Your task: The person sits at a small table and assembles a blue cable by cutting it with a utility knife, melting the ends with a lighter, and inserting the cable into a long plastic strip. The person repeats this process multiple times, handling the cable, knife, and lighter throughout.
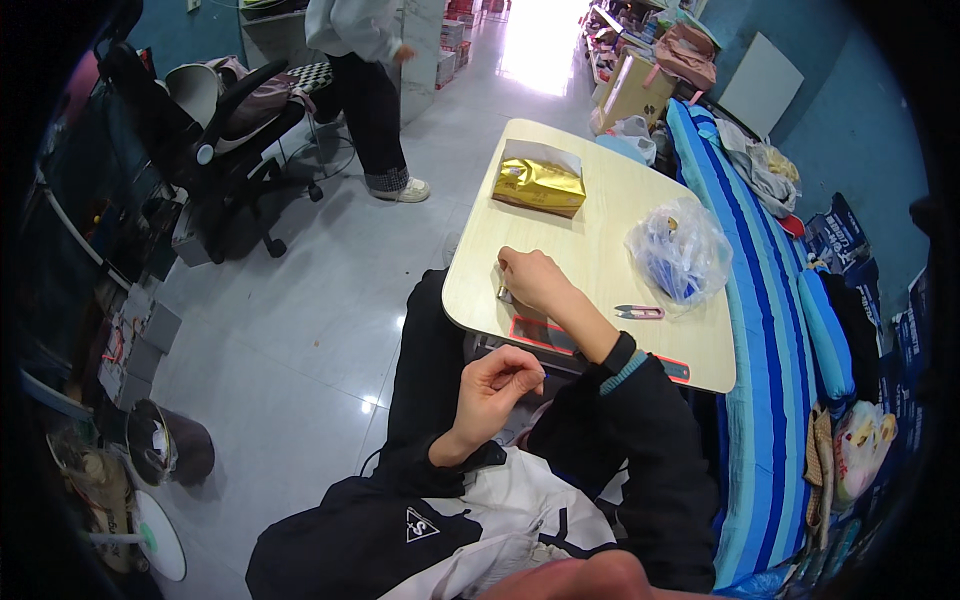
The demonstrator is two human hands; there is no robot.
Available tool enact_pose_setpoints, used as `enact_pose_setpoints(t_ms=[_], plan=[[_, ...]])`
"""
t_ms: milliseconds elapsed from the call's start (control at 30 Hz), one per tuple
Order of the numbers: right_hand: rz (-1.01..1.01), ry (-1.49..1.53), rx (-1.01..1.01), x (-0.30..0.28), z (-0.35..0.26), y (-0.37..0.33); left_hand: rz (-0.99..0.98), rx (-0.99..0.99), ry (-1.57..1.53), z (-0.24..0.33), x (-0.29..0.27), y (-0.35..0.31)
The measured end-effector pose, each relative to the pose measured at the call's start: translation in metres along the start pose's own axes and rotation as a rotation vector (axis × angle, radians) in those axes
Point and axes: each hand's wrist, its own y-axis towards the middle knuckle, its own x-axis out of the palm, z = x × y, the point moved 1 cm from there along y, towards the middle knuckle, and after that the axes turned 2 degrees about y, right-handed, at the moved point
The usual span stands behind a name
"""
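My left hand (493, 393) is raised in front of the table's near edge, thumb and fingers pinched together. Whatever lies in that pinch, if anything, is too small to make out. Over the left part of the pale wooden table (610, 215), my right hand (535, 278) has its fingers closed, their tips turned away. Right beside its fingers sits a small silvery piece (504, 294); whether they touch it I cannot tell. Under my right forearm lies a flat red-edged dark item (540, 334), partly covered. Thread snips (640, 312) rest to the right of the forearm.
A gold tissue pack (540, 186) and a clear bag with blue contents (680, 255) stand on the table. A blue-striped bed (765, 400) runs along the right. At left are an office chair (215, 130), a bin (170, 440) and a standing person (365, 95).
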Motion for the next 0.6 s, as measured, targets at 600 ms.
enact_pose_setpoints(t_ms=[600], plan=[[0.328,1.235,-0.057,-0.014,0.008,-0.171,-0.017,-0.049,0.097,-0.01,0.008,-0.002]])
